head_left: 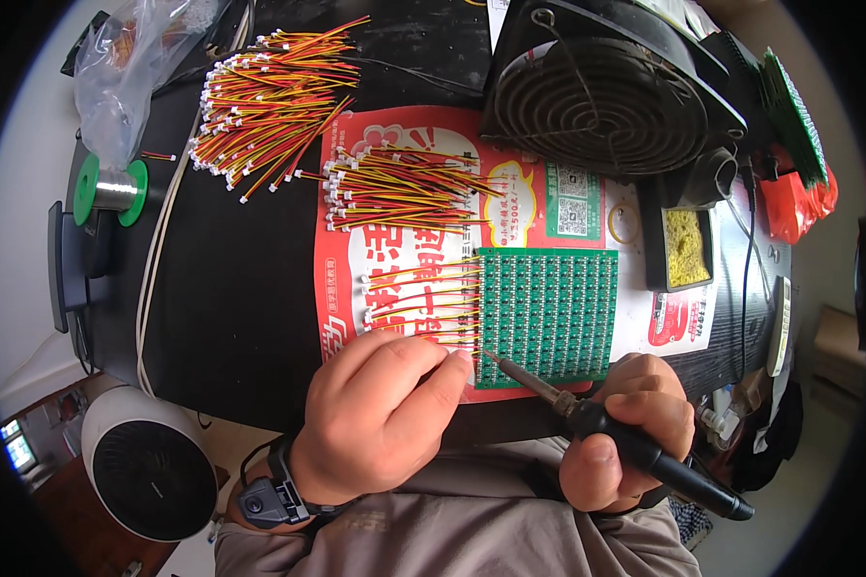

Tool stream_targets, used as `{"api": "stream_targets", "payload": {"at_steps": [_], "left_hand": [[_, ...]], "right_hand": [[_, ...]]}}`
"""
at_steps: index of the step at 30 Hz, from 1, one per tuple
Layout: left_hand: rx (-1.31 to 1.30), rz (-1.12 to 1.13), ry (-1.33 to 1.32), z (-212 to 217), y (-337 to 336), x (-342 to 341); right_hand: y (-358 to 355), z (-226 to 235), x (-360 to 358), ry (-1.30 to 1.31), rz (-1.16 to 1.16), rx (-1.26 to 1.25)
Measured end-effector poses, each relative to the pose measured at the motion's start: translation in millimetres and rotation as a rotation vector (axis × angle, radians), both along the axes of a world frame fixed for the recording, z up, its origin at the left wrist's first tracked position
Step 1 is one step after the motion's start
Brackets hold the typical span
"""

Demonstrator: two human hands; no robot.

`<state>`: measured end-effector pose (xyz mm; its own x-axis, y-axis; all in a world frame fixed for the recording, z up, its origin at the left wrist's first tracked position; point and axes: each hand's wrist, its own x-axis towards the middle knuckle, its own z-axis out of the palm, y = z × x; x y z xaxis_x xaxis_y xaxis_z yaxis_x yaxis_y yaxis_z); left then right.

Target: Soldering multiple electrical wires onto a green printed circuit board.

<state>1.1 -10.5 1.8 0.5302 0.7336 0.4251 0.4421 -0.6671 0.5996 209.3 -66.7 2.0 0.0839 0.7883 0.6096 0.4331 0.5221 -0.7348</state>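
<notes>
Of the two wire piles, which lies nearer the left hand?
The smaller pile, on the red-and-white sheet. The larger pile is farther from the left hand, mostly on the black table.

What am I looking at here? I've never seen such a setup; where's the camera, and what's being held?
There is no machine: these are a person's bare hands, seen from above through a head-worn fisheye camera that bends straight edges. The right hand grips a soldering iron, its tip by the lower-left edge of a green circuit board panel. The left hand seems to pinch a wire lead there. On the black table lie a larger pile of connector leads, a smaller pile, a red-and-white printed sheet, a solder spool, a yellow sponge and a black fan.
</notes>
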Motion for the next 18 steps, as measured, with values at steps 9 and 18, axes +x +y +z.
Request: {"api": "stream_targets", "payload": {"at_steps": [9, 18], "left_hand": [[0.005, -0.002, -0.002, -0.9, 0.3, 0.9], [0.024, 0.003, 0.006, -1.4, 0.1, 1.8]], "right_hand": [[1.3, 2.9, -1.1, -0.021, -0.002, -0.017], [2.0, 2.7, -0.3, -0.033, 0.009, -0.029]]}}
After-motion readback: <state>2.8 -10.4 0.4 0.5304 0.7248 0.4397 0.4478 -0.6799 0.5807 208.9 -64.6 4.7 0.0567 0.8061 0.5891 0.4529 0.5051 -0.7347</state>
